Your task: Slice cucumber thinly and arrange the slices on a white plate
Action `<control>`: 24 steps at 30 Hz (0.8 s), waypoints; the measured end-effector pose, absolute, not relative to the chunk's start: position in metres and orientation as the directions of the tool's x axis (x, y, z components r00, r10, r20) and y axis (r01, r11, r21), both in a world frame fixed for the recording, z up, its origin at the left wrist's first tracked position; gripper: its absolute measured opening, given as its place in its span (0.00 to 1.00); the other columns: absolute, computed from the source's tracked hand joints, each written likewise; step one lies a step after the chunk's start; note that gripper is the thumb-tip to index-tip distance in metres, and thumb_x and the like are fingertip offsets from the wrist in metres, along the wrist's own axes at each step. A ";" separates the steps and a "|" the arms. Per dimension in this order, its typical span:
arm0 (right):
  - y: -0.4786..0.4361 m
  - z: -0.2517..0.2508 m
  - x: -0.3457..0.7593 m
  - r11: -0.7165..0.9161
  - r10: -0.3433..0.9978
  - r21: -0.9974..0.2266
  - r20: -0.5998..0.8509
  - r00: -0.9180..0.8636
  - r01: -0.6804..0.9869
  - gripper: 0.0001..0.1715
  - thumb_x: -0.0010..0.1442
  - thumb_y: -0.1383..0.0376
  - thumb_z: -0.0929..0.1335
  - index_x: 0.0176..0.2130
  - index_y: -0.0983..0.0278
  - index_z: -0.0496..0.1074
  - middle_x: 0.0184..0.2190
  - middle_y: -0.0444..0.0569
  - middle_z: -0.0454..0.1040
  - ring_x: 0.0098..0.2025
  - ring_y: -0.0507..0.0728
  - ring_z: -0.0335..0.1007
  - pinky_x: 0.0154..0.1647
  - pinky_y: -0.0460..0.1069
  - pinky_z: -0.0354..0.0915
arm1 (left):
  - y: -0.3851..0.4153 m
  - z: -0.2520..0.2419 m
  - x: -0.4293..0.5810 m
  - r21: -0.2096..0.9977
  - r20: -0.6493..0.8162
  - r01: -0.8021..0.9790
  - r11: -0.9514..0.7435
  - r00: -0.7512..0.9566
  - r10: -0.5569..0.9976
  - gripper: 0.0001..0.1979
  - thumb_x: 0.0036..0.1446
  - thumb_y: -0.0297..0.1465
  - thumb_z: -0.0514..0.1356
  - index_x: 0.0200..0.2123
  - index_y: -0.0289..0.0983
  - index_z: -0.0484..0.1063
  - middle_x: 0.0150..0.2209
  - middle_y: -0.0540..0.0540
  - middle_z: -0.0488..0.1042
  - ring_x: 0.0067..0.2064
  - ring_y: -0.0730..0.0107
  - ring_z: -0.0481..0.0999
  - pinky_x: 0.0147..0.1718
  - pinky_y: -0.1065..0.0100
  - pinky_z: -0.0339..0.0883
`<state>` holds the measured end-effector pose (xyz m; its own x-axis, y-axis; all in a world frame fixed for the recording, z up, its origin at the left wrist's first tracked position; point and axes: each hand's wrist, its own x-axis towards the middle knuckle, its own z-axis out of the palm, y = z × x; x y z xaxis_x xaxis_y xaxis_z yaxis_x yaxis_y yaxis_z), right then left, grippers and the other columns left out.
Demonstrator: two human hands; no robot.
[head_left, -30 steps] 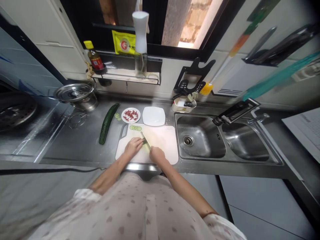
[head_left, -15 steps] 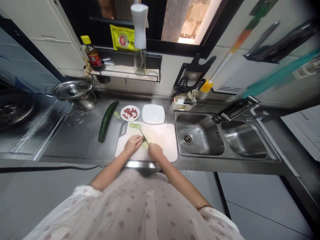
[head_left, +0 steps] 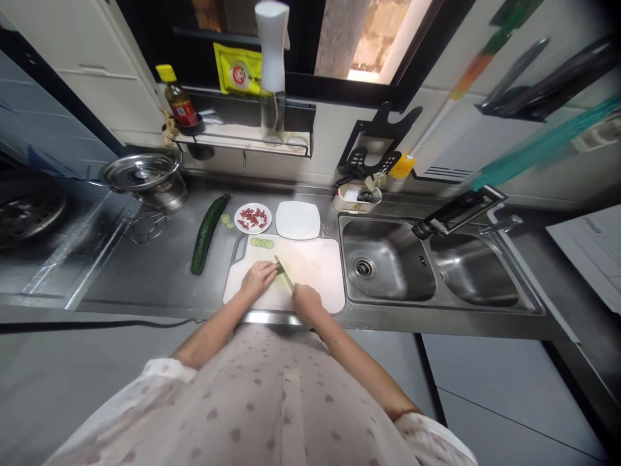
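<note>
My right hand [head_left: 306, 303] is wrapped round the handle of a kitchen knife [head_left: 286, 273], its blade slanting up and left over the white cutting board [head_left: 325, 272]. Beside the blade, my left hand [head_left: 259, 279] presses its closed fingers on a piece of cucumber, mostly hidden, with only a bit of dark green showing near the fingertips. Several cucumber slices [head_left: 262, 243] lie in an overlapping row at the board's upper edge. A whole cucumber [head_left: 208, 234] rests on the steel counter to the left, with a few loose slices [head_left: 226, 221] near its far end.
Behind the board stand a round plate of chopped red pieces [head_left: 253, 219] and a white square plate [head_left: 297, 220]. A double sink [head_left: 388, 259] adjoins on the right. A lidded steel pot [head_left: 145, 178] sits at the back left, below a shelf [head_left: 242, 141] with bottles.
The knife and my right hand have shifted slightly right and down, and the blade's angle has changed. My left hand stays at almost the same spot.
</note>
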<state>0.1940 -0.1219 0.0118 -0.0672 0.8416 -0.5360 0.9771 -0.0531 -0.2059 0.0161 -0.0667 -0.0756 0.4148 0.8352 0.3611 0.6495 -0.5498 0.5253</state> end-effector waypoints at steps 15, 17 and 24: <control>-0.120 0.012 0.191 -0.057 0.844 -0.215 -0.531 -0.068 0.975 0.17 0.62 0.72 0.58 0.47 0.66 0.71 0.42 0.58 0.75 0.46 0.59 0.72 0.41 0.48 0.64 | -0.065 -0.082 0.014 0.518 0.374 0.644 -0.563 0.422 0.826 0.15 0.63 0.34 0.52 0.47 0.39 0.75 0.42 0.42 0.75 0.44 0.64 0.72 0.45 0.60 0.68; -0.124 0.012 0.194 -0.055 0.839 -0.209 -0.539 -0.069 0.976 0.17 0.62 0.72 0.58 0.46 0.67 0.71 0.42 0.58 0.76 0.46 0.59 0.73 0.41 0.49 0.64 | -0.065 -0.082 0.015 0.522 0.368 0.646 -0.557 0.419 0.830 0.15 0.63 0.34 0.52 0.47 0.39 0.75 0.42 0.42 0.75 0.44 0.64 0.72 0.45 0.61 0.68; -0.115 0.007 0.188 -0.044 0.856 -0.215 -0.512 -0.074 0.976 0.18 0.62 0.72 0.58 0.46 0.67 0.71 0.42 0.58 0.76 0.46 0.58 0.73 0.42 0.48 0.64 | -0.067 -0.079 0.016 0.518 0.369 0.652 -0.554 0.414 0.832 0.14 0.63 0.33 0.53 0.47 0.39 0.75 0.43 0.43 0.75 0.44 0.65 0.72 0.45 0.62 0.68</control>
